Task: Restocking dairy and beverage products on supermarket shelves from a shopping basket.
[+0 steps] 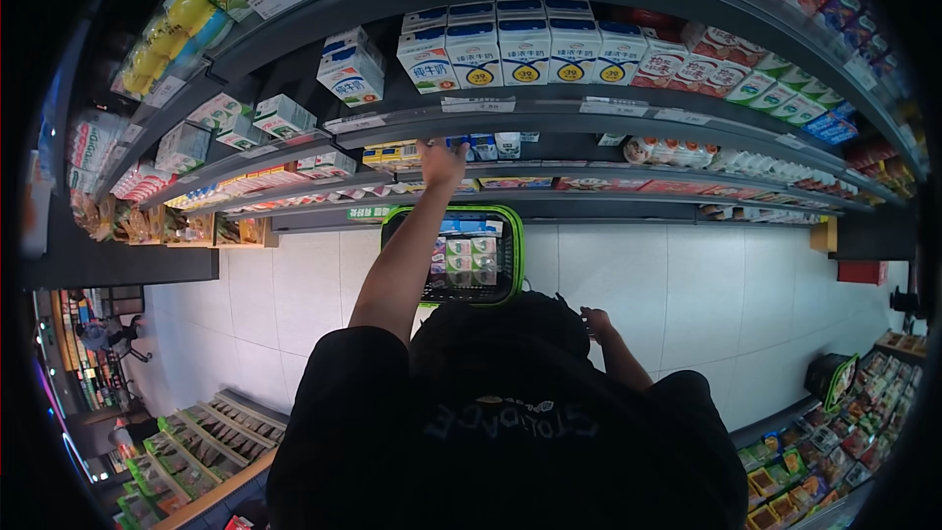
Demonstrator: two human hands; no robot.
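My left hand reaches into a lower shelf, between yellow boxes and blue-and-white packages. Its fingertips are partly hidden, so any grip there is unclear. Below that forearm is a black shopping basket with a bright green rim. Inside the basket lie packs of small white-and-green cartons and blue-and-white packages. My right hand is low beside my body, right of the basket, with its fingers partly hidden; what it may hold cannot be made out.
White-and-blue milk cartons line the shelf above, with red-and-white cartons farther right. Grey shelf edges curve across the view. Pale floor tiles extend below. Another basket stands by packaged goods at lower right.
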